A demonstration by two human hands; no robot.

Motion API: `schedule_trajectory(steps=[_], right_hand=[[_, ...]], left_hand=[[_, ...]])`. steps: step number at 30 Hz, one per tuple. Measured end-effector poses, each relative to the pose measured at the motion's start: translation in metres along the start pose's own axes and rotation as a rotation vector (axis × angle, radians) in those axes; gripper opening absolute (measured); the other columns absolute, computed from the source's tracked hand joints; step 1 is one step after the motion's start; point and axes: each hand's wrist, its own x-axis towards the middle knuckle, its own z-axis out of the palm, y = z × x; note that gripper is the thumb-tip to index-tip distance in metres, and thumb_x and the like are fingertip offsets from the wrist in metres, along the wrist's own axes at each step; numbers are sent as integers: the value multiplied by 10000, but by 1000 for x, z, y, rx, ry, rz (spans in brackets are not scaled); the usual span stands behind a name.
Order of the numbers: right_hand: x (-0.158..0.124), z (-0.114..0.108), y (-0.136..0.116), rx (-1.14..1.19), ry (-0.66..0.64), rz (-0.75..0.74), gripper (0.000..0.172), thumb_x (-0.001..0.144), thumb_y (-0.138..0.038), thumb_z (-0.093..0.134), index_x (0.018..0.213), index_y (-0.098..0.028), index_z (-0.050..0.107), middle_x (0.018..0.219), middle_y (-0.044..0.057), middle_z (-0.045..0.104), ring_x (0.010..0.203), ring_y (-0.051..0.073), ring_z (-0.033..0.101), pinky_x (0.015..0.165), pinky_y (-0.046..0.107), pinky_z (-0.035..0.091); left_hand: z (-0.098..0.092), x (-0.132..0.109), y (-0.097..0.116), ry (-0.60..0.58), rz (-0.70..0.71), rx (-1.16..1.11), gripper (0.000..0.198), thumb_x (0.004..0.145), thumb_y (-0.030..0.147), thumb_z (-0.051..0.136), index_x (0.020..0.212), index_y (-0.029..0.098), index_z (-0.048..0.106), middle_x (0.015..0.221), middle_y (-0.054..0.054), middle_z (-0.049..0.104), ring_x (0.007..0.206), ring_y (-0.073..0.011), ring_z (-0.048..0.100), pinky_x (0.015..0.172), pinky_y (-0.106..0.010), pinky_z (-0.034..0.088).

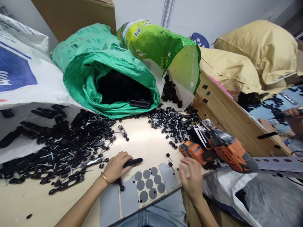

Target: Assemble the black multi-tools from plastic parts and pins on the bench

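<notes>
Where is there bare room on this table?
Bare wood lies between the green sack and the left hand, flanked by the black parts pile and the pin heap. Also the near left corner. It is crowded around the drill.

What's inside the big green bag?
In the green bag a dark black heap shows, with one flat black piece at the lip. Deeper in, the bag's folds cover it and it is too dark to tell.
</notes>
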Motion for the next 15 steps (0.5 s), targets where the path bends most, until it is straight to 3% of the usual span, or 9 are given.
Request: schedule_trajectory(steps=[2,5,9,12,15], right_hand=[[46,34,-10,100,-65,4,144,841,-223,489,971,-209,549,989,93,566,973,236,530,838,428,446],[150,97,-1,142,10,144,192,820,-268,494,984,-181,542,990,100,566,973,232,517,862,419,433],[285,169,32,-124,-126,323,520,752,-325,580,1227,-140,478,1238,189,460,1172,329,411,954,504,337],[348,203,59,-281,-312,446,730,716,-378,635,1368,-216,349,1416,224,255,1263,435,290,933,621,275],[383,218,86,-337,-459,563,911,643,-450,709,1416,-277,260,1472,241,93,1264,484,266,895,659,272]], left_hand=[[-2,2,1,-27,-16,-4,164,829,221,531,986,234,573,917,-16,581,867,-180,554,702,-280,463],[-1,7,8,-32,-54,22,212,811,190,549,1015,245,561,949,-14,586,886,-185,556,742,-299,469],[11,6,7,31,-78,50,285,778,177,587,1045,273,556,976,-7,604,902,-191,579,757,-299,486],[22,4,-1,106,-54,47,417,704,142,632,1079,304,548,994,10,619,913,-190,595,771,-282,498],[27,6,-5,92,-82,12,453,645,102,641,1034,319,563,927,33,620,859,-174,599,742,-255,500]])
